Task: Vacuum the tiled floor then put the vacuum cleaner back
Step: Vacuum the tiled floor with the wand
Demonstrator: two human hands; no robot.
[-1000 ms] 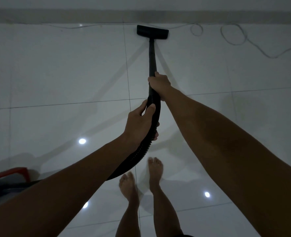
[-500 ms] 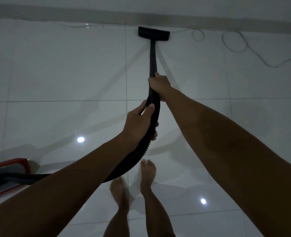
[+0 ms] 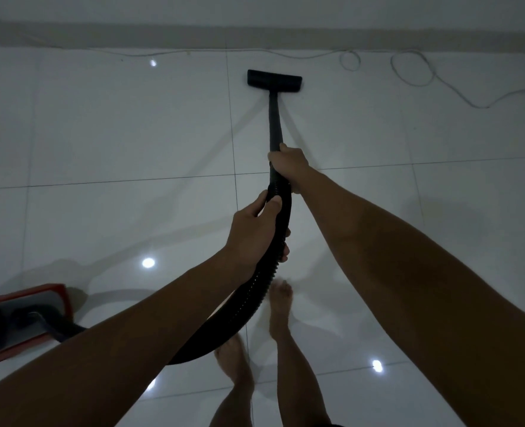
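Note:
A black floor nozzle (image 3: pixel 274 81) lies flat on the glossy white tiled floor (image 3: pixel 131 134), a short way off the far wall. Its rigid black tube (image 3: pixel 275 124) runs back toward me. My right hand (image 3: pixel 288 161) grips the tube's lower end. My left hand (image 3: pixel 255 232) grips the ribbed black hose (image 3: pixel 248 300) just behind it. The hose curves down and left under my left forearm to the red and grey vacuum body (image 3: pixel 24 318) at the lower left edge.
A grey skirting strip (image 3: pixel 255 37) runs along the far wall. A thin pale cable (image 3: pixel 409 75) loops over the floor at the upper right. My bare feet (image 3: pixel 281 303) stand on the tiles below my hands.
The nozzle has drawn back from the wall toward me. My feet have stepped backward, and more of the vacuum body shows at the lower left.

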